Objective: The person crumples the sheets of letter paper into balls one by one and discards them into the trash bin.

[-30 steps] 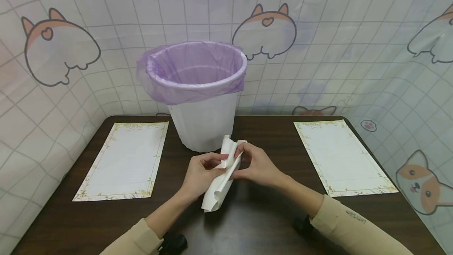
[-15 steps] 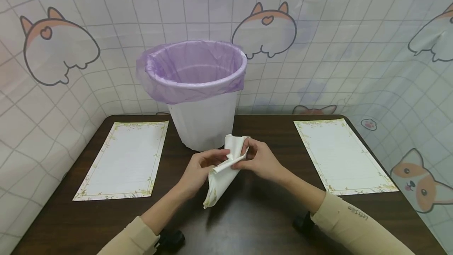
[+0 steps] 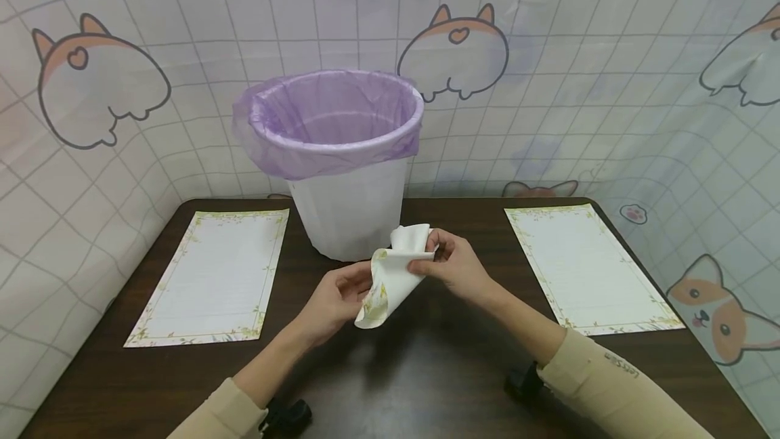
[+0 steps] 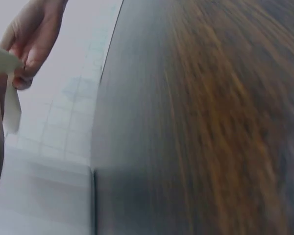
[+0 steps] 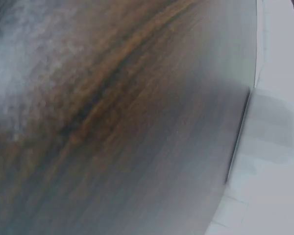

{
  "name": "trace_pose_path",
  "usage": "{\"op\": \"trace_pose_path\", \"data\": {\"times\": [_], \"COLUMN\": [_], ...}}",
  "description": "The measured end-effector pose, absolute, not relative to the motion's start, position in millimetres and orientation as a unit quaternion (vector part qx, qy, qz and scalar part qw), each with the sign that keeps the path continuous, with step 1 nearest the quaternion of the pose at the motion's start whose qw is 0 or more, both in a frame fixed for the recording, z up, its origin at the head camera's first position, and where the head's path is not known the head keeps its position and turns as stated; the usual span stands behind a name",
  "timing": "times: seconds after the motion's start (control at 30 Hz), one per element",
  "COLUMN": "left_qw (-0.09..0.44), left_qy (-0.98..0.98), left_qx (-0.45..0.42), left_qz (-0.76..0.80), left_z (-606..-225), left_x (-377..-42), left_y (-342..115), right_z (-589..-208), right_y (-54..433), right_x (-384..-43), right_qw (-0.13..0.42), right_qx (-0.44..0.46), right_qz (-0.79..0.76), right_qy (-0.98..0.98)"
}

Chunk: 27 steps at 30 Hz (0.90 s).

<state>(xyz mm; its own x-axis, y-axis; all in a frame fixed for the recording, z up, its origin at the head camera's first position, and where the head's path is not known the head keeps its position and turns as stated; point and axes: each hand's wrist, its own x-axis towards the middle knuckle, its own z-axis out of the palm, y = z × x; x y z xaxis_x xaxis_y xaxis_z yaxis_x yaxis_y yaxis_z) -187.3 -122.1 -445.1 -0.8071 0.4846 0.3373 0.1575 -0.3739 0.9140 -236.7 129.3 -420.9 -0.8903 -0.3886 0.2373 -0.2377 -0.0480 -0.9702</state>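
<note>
A sheet of white paper (image 3: 396,276) with a yellow-green floral border is folded and curled up between both hands, above the dark table. My right hand (image 3: 458,266) pinches its right side between thumb and fingers. On the other side, my left hand (image 3: 335,300) holds the left edge, its fingertips partly hidden behind the sheet. The left wrist view catches the right hand (image 4: 36,41) gripping the paper (image 4: 12,105) at the far left. Only a sliver of a hand shows in the right wrist view's top corner.
A white trash bin (image 3: 353,202) lined with a purple bag (image 3: 341,161) stands behind the hands. Flat floral-bordered sheets lie at left (image 3: 213,276) and right (image 3: 588,266) on the dark wooden table (image 3: 426,385). A patterned curtain surrounds the table.
The paper, a narrow roll at first, has been turned and folded over, so its floral corner now shows at the front. Both hands have shifted slightly apart, the right one a bit up and right.
</note>
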Motion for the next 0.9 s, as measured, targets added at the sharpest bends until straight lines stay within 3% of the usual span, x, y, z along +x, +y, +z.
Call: {"op": "trace_pose_path", "data": {"times": [0.27, 0.47, 0.7, 0.9], "left_qw": [-0.011, -0.041, 0.010, 0.071], "left_qy": [0.633, 0.662, 0.650, 0.610], "left_qx": [0.214, 0.176, 0.117, 0.087], "left_qz": [0.744, 0.728, 0.751, 0.784], "left_z": [-442.2, -438.0, -427.0, -421.0], "left_x": [-185.6, -188.7, -193.9, -195.1], "left_y": [-107.8, -101.2, -96.2, -94.1], "right_z": [-419.8, -423.2, -422.2, -417.0], "right_y": [123.6, 120.5, 118.2, 117.8], "right_x": [-234.4, -232.4, -230.5, -226.5], "right_qw": [0.056, 0.046, -0.007, -0.013], "right_qx": [-0.246, -0.282, -0.312, -0.362], "right_qz": [-0.678, -0.662, -0.606, -0.571], "right_qy": [0.690, 0.693, 0.732, 0.736]}}
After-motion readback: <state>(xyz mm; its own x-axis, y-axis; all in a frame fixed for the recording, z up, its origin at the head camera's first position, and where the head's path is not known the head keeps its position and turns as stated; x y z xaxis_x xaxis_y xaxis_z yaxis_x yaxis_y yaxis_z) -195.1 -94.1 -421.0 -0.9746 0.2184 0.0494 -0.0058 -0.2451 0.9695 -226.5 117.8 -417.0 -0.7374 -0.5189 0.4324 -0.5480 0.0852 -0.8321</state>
